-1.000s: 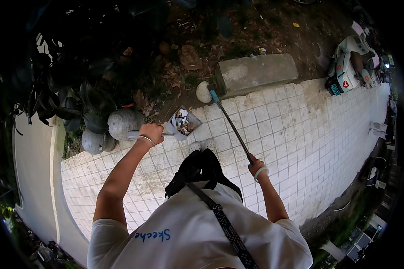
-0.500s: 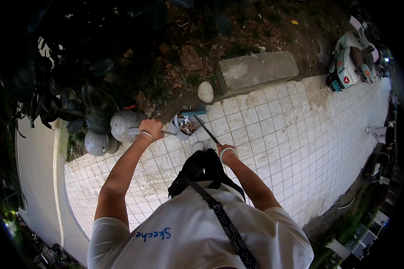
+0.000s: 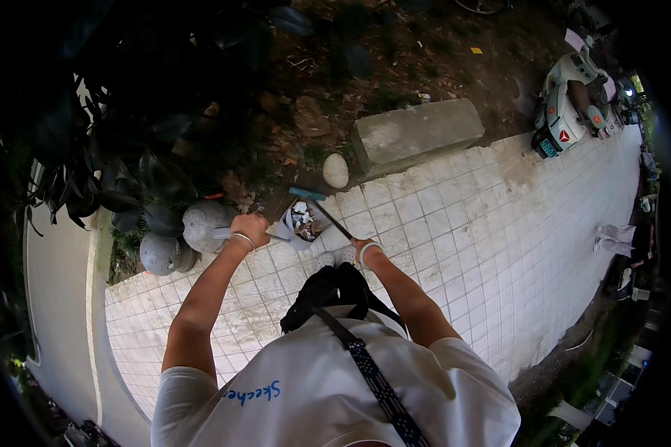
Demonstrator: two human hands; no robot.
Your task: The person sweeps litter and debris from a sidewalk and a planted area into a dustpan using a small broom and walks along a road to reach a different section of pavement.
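Note:
My left hand (image 3: 250, 227) is closed round the light grey handle (image 3: 223, 233) of a dustpan (image 3: 297, 237), which holds mixed litter (image 3: 306, 218) and sits low by the paving's edge. My right hand (image 3: 364, 249) grips a dark pole (image 3: 339, 226) whose teal head (image 3: 306, 193) lies just beyond the dustpan, at the border of tiles and dirt. An oval pale stone (image 3: 335, 170) lies beside that head, a little up and right. Below the dustpan are my light clogs (image 3: 325, 259).
Stone spheres (image 3: 205, 223) stand left under dark leaves (image 3: 156, 171). A concrete block (image 3: 417, 130) lines the dirt bed. A white scooter (image 3: 563, 112) is parked upper right on the tiled path (image 3: 470, 246). A person (image 3: 615, 242) appears at the far right.
My right hand has moved left, swinging the pole's head from beside the oval stone to the dustpan, then slightly past it. My left hand keeps its hold. The view has shifted a little.

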